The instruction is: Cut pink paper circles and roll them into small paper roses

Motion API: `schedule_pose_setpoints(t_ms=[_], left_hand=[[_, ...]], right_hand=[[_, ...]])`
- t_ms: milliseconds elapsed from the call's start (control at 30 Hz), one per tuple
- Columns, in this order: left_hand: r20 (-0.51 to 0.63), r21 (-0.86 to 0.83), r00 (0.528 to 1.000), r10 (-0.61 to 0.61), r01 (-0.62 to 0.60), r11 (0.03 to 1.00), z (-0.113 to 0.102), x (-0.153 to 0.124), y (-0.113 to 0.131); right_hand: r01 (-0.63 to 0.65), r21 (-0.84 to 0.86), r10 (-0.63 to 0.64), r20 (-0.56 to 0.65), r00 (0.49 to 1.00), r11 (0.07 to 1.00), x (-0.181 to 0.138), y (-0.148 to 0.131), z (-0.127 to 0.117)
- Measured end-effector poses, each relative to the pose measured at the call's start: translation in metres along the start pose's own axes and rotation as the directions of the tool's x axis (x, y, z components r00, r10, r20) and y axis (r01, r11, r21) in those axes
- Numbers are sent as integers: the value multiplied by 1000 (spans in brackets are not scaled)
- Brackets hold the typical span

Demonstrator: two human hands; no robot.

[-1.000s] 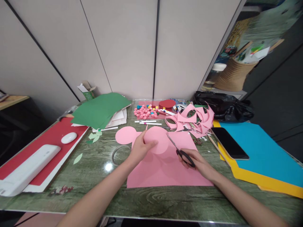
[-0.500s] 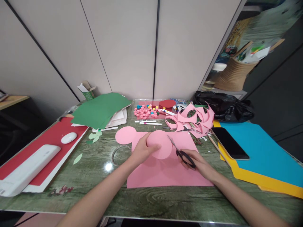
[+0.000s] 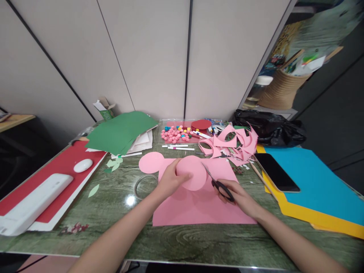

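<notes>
My left hand (image 3: 172, 177) pinches a round pink paper circle (image 3: 195, 172) by its left side, thumb on top. In my right hand (image 3: 233, 192) is a pair of scissors with black handles (image 3: 223, 190); the blades point up and left to the circle's right edge. Beneath both hands lies a pink paper sheet (image 3: 196, 210) on the table. Another pink circle (image 3: 151, 162) rests at the sheet's upper left corner. A roll of tape (image 3: 145, 186) lies beside my left wrist.
Pink paper scraps (image 3: 236, 142) are heaped behind my right hand. A clear tray (image 3: 170, 123) with small pink pieces stands at the back. Green sheets (image 3: 122, 129) lie back left, a white tool (image 3: 36, 203) on red paper at left, a phone (image 3: 276, 172) on blue sheets (image 3: 318, 182) at right.
The paper circle has shifted up very slightly at the scissor blades. Otherwise, both hands and the things on the table look nearly the same.
</notes>
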State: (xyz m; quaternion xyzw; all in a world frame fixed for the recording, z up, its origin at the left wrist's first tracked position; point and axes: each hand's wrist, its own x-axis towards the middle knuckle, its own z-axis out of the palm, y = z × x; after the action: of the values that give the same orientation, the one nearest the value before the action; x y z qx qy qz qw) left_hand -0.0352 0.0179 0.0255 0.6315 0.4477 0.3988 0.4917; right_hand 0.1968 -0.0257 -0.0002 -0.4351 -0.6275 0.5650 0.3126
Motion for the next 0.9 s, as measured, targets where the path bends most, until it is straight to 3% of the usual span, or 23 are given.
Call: schedule_pose_setpoints(t_ms=[900], left_hand=[[-70,-44,997,22,-25,999,-3,2,-6]], right_hand=[[6,-72,-6,-5,1000,997,0,-2,-3]])
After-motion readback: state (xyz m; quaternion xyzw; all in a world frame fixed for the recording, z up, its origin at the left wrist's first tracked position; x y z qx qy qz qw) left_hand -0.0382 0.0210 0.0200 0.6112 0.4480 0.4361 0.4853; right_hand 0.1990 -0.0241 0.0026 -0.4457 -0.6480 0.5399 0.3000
